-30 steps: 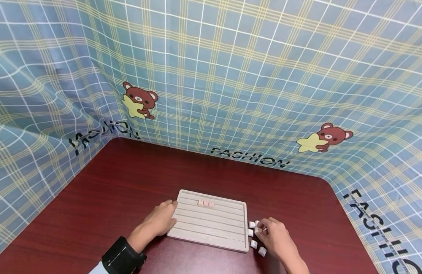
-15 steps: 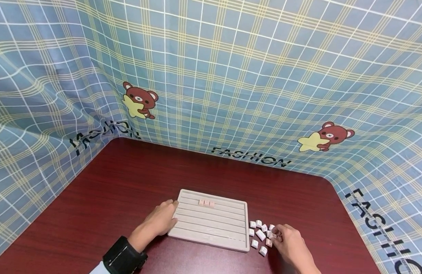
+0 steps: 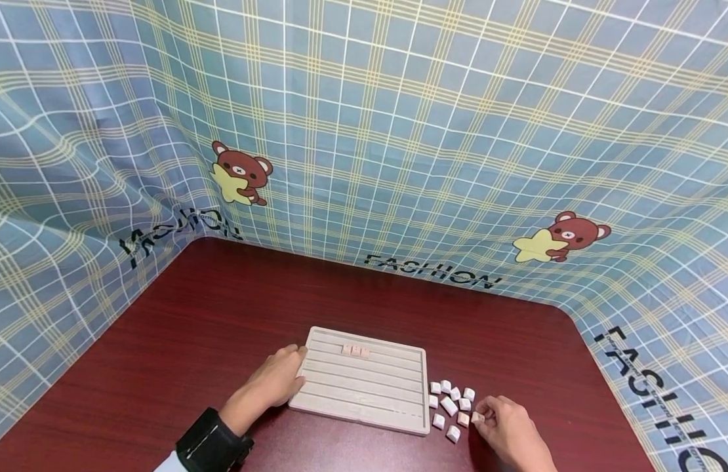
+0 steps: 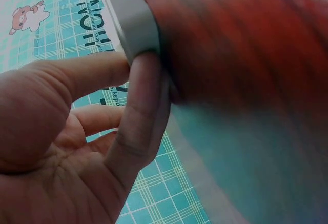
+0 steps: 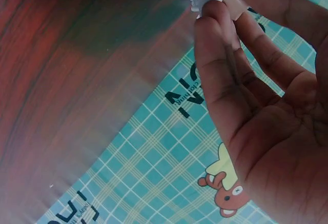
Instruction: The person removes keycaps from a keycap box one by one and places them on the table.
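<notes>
My left hand (image 3: 277, 377) grips the left edge of a cream ridged tray (image 3: 364, 387). In the left wrist view, fingers and thumb pinch the tray's pale edge (image 4: 130, 16). Three pink keycaps (image 3: 355, 351) sit side by side along an upper row of the tray. Just right of the tray, my right hand (image 3: 510, 426) pinches a pale pinkish keycap (image 3: 478, 417) at the pile's right side. That keycap (image 5: 236, 3) shows between thumb and fingertips in the right wrist view. Several loose white keycaps (image 3: 449, 406) and an orange-tinted keycap (image 3: 463, 419) lie beside it.
The dark red table (image 3: 269, 282) runs back to a blue checked cloth (image 3: 364, 164) that hangs behind and on both sides. A black band (image 3: 213, 440) is on the left wrist.
My right hand has moved right, from beside the tray to the far side of the keycap pile, uncovering several keycaps. The left hand and tray look the same.
</notes>
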The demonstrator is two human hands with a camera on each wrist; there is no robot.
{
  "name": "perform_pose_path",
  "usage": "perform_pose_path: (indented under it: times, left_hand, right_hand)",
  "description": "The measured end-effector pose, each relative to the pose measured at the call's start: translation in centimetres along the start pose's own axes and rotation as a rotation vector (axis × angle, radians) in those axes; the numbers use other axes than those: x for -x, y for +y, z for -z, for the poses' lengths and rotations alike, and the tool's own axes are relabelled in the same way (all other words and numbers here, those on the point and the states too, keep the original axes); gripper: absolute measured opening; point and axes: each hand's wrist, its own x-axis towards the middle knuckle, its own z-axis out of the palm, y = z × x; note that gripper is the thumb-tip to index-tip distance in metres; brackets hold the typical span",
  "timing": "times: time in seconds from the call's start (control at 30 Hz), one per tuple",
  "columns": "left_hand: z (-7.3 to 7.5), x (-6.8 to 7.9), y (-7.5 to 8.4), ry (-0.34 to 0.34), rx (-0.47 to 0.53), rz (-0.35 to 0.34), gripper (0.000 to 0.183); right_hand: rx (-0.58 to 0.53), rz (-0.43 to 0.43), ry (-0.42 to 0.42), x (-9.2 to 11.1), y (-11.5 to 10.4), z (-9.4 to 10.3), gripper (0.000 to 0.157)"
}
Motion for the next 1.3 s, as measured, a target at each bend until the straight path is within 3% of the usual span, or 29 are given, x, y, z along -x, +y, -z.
perform_pose_path:
  times: [0.83, 1.13, 1.3]
  left_hand:
    - [0.2, -0.1, 0.0, -0.026, 0.008, 0.017, 0.047]
    - [0.1, -0.1, -0.1, -0.028, 0.022, 0.025, 0.047]
    - [0.0, -0.1, -0.1, -0.028, 0.022, 0.021, 0.047]
  right_hand:
    - [0.024, -0.104, -0.096, 0.6, -0.4, -0.3, 0.022]
    - [0.003, -0.078, -0.036, 0.1, -1.0, -0.1, 0.027]
    - [0.002, -0.057, 0.004, -0.7, -1.9, -0.2, 0.022]
